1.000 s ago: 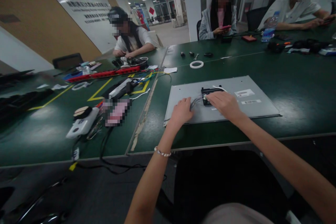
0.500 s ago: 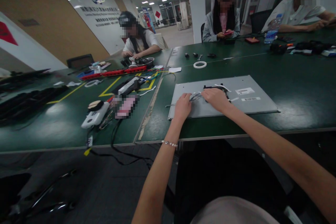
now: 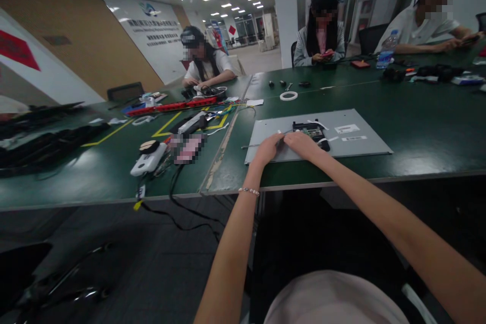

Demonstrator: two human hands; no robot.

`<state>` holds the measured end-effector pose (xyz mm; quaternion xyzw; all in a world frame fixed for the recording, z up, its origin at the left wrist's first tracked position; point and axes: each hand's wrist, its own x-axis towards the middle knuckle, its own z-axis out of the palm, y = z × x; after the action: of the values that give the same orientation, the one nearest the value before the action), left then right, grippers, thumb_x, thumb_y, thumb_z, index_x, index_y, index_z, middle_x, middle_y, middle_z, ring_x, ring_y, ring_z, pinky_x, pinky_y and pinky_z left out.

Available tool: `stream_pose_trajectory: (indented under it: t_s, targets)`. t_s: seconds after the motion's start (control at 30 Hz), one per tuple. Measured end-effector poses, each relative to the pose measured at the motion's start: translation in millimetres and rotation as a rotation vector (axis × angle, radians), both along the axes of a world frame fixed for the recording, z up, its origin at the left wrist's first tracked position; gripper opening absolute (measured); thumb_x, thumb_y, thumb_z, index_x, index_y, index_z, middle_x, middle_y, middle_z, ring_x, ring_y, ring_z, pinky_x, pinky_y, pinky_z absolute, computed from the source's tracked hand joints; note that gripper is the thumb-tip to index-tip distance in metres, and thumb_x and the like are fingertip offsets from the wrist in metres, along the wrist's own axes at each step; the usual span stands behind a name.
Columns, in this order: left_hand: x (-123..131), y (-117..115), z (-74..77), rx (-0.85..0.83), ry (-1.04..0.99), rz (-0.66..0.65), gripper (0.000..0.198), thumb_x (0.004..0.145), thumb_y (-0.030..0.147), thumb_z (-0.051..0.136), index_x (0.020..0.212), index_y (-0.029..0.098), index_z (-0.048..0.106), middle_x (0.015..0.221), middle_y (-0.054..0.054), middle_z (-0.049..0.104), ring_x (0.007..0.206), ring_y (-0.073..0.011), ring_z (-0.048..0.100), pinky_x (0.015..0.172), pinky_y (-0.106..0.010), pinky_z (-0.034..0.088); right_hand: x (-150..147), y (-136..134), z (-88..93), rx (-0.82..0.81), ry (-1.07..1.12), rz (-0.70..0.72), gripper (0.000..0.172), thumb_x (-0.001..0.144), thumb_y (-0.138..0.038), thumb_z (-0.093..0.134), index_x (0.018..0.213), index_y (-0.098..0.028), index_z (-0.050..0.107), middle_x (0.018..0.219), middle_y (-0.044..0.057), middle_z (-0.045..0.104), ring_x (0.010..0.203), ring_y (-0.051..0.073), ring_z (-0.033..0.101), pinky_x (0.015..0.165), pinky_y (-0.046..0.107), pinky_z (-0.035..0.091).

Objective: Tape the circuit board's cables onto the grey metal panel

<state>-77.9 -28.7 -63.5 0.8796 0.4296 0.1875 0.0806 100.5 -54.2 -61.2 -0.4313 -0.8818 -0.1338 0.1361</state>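
Observation:
A flat grey metal panel (image 3: 366,147) lies on the green table in front of me. On it sits a black frame with a circuit board (image 3: 312,132) and white strips of tape beside it. My left hand (image 3: 269,147) is over the panel's left part, fingers closed on a thin grey cable (image 3: 248,147) whose end sticks out to the left. Close against it, my right hand (image 3: 302,145) is closed at the same cable, left of the circuit board. The fingertips and the cable stretch between them are mostly hidden.
Beyond the panel lie a roll of white tape (image 3: 288,95) and a small wrench (image 3: 289,87). To the left are a white device (image 3: 149,159), a pink blurred item (image 3: 190,149) and a red power strip (image 3: 170,106). Several people sit around the table.
My right hand has moved left, closing the gap to my left hand, so less cable shows between them. More of the circuit board is uncovered. The camera view has shifted slightly.

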Motion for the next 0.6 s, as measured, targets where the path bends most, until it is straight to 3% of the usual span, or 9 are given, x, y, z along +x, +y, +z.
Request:
stream_pose_trajectory:
  t_s: [0.2, 0.5, 0.6]
  targets:
    - [4.7, -3.4, 4.4, -0.035, 0.004, 0.016, 0.058, 0.08, 0.001, 0.036, 0.133, 0.016, 0.051, 0.139, -0.004, 0.051, 0.129, -0.0151, 0.046, 0.112, -0.028, 0.031, 0.3, -0.6, -3.0, -0.048, 0.041, -0.029, 0.03, 0.094, -0.011, 0.035, 0.109, -0.006, 0.061, 0.103, 0.017, 0.063, 0.098, 0.023, 0.059, 0.091, 0.036, 0.041]
    - [16.1, -9.8, 11.0, -0.02, 0.045, 0.189, 0.038, 0.094, 0.023, 0.04, 0.128, 0.017, 0.055, 0.126, -0.009, 0.062, 0.115, -0.0196, 0.057, 0.101, -0.03, 0.041, 1.0, -16.0, -1.9, -0.064, 0.14, -0.014, 0.034, 0.098, -0.027, 0.038, 0.114, -0.009, 0.061, 0.114, 0.015, 0.06, 0.111, 0.02, 0.053, 0.104, 0.035, 0.032]
    - [21.9, -8.2, 9.8, 0.014, 0.056, 0.242, 0.037, 0.092, 0.021, 0.043, 0.126, 0.016, 0.056, 0.125, -0.011, 0.062, 0.116, -0.0202, 0.056, 0.101, -0.031, 0.04, -2.3, -25.9, -3.1, -0.059, 0.18, -0.033, 0.035, 0.097, -0.031, 0.039, 0.114, -0.009, 0.06, 0.117, 0.015, 0.058, 0.116, 0.021, 0.049, 0.106, 0.037, 0.03]
